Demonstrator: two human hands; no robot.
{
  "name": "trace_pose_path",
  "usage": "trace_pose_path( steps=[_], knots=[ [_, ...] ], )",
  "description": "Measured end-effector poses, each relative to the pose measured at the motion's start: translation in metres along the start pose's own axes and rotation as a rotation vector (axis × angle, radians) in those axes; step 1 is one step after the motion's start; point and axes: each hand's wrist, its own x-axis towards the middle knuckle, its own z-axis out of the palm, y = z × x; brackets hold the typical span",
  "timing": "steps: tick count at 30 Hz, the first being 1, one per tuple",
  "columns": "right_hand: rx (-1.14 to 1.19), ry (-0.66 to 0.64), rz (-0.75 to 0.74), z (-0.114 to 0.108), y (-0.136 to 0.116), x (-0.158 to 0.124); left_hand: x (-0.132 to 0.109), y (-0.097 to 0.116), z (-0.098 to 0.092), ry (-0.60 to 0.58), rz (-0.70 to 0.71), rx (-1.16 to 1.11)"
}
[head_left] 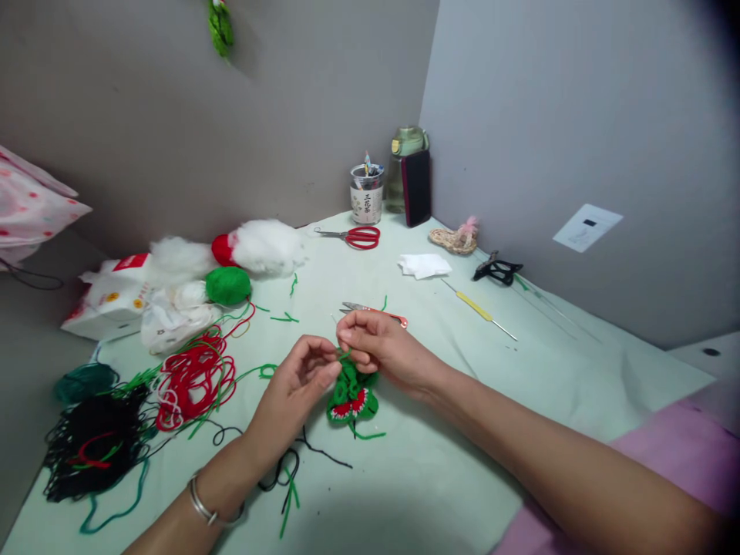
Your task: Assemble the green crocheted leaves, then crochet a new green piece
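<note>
A small green crochet piece (351,395) with red and white patches hangs below my fingertips, in front of the table cloth. My left hand (305,379) is closed in a pinch at its upper left edge. From the other side, my right hand (382,348) pinches green yarn (345,355) at the top of the piece. A thin pale tip shows beside the right fingertips, too small to name. Just behind that hand lie small scissors (398,317) with orange handles, partly covered by it. Short green yarn ends (370,435) lie close below the piece.
At left sit red yarn (196,378), black yarn (98,443), a green ball (228,286) and white stuffing (269,247). Red-handled scissors (363,237), a pen jar (366,196), a bottle (395,185) and a phone (417,187) stand or lie behind. A yellow-handled crochet hook (474,306) lies right.
</note>
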Motion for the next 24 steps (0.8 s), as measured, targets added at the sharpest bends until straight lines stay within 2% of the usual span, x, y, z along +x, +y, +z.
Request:
trace_pose_path(
  steps=[3,5,11,18,24],
  knots=[
    [0.010,0.019,-0.033,0.000,-0.002,0.000,0.000,-0.004,0.001,-0.100,-0.071,-0.142],
    [-0.005,0.002,-0.030,0.000,-0.003,-0.002,0.000,-0.007,0.001,-0.121,-0.074,-0.134],
    [-0.103,-0.070,-0.020,0.001,-0.006,-0.007,0.000,-0.005,-0.001,-0.088,-0.030,-0.056],
    [-0.318,-0.088,-0.001,0.001,-0.015,-0.013,0.001,0.008,0.001,-0.042,-0.084,0.037],
    [-0.440,-0.105,0.008,0.001,-0.015,-0.015,0.001,0.010,0.000,-0.013,-0.076,0.074]
  ],
)
